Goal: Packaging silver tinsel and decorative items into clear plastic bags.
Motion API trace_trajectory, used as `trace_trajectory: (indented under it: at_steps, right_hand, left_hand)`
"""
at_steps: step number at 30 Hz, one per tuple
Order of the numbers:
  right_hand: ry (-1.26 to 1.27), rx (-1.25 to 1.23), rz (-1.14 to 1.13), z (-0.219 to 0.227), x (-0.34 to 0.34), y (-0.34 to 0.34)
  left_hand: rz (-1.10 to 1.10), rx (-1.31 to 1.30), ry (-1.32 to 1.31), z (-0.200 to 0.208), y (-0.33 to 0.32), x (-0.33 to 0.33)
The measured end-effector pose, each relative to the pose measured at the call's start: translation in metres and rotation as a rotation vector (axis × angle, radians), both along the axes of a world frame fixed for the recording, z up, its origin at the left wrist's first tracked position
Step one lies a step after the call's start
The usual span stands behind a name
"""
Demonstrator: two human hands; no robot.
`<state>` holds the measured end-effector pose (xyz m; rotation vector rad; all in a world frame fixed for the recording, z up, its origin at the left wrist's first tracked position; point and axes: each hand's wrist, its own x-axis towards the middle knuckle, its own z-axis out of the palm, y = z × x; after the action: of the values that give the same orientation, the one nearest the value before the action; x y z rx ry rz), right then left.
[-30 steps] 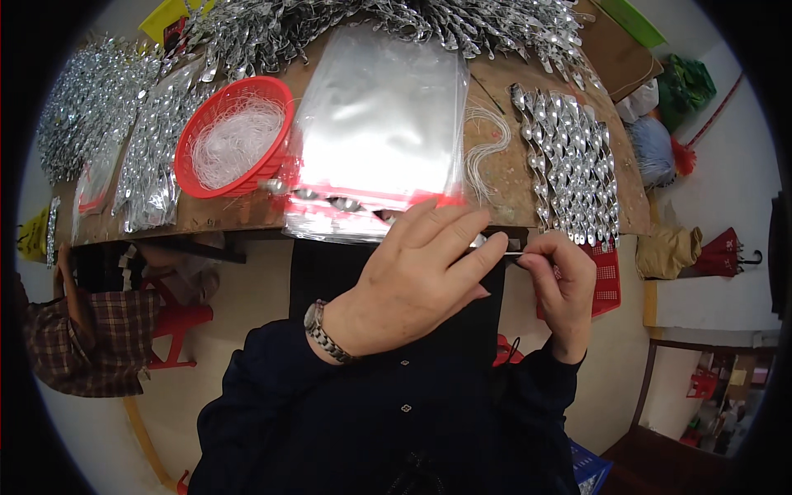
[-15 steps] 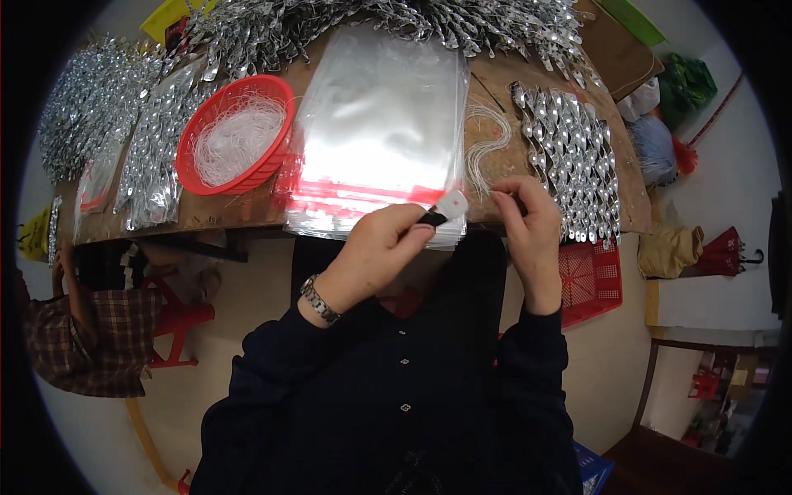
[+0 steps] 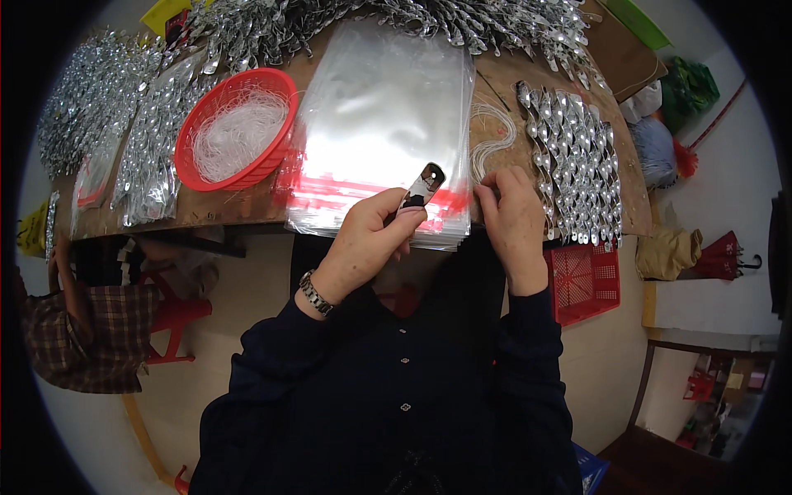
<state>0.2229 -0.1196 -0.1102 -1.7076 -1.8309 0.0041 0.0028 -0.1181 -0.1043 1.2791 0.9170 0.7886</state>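
A short, shiny silver strip (image 3: 423, 184) with a rounded end and a small hole stands up from my left hand (image 3: 373, 237). Thumb and fingers are closed on it, above the near edge of a stack of clear plastic bags (image 3: 379, 107) with red bands. My right hand (image 3: 513, 216) is at the table's front edge, thumb and fingertips together at the near end of a bundle of white threads (image 3: 505, 132). Whether a thread is between those fingertips is too fine to see. Beside that hand, rows of twisted silver strips (image 3: 577, 165) lie on the table.
A red basket (image 3: 198, 169) of loose white threads stands left of the bags. Heaps of silver strips (image 3: 355, 25) line the table's back, with more at the left (image 3: 91, 99). A red crate (image 3: 582, 285) is below at right. Another person's plaid garment (image 3: 99, 330) shows at left.
My left hand has turned the silver strip more upright and moved it slightly left. My right hand has shifted a little left, its fingertips now lower over the thread ends.
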Motion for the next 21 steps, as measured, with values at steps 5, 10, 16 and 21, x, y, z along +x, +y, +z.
trace_trajectory:
  at_steps: [5, 10, 16, 21]
  right_hand:
    - [-0.031, 0.03, -0.024, -0.005, 0.001, 0.003]
    - [0.003, 0.025, -0.027, -0.005, 0.004, 0.003]
    - [0.102, 0.073, 0.011, -0.001, 0.01, 0.002]
    - [0.063, 0.009, 0.002, 0.004, 0.001, -0.004]
  left_hand:
    - [-0.001, -0.005, -0.022, 0.001, 0.0, 0.0]
    - [0.021, -0.026, -0.044, 0.001, 0.0, 0.002]
    - [-0.011, -0.064, -0.082, 0.002, 0.003, 0.001]
    - [-0.007, -0.068, -0.071, 0.001, 0.003, 0.002]
